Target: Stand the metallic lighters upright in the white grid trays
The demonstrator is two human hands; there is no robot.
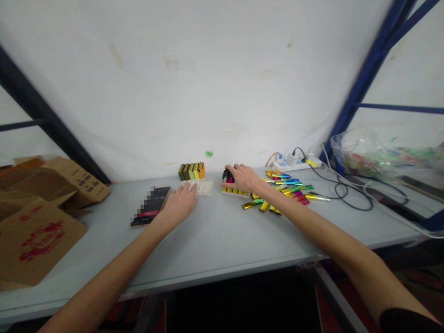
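My left hand [181, 202] rests at the left end of a low white grid tray [204, 188], its bent fingers closed on the tray's edge. Over a second pale tray [236, 194] filled with lighters, my right hand [243, 178] curls its thumb and fingers around the dark-topped lighters [227, 176] at the left end. The palm hides part of that tray. Against the wall stands a tight block of green, brown and orange pieces [192, 171], which look like lighters. Shiny lighter-like pieces [291, 189] in gold, green, blue and red lie in a loose pile beside my right forearm.
A phone [152, 206] lies left of my left hand. Open cardboard boxes [45, 231] occupy the table's left end. At the back right are a white power strip [296, 162], looping cables [350, 196] and a clear plastic bag [378, 155]. Metal posts [364, 74] flank the table.
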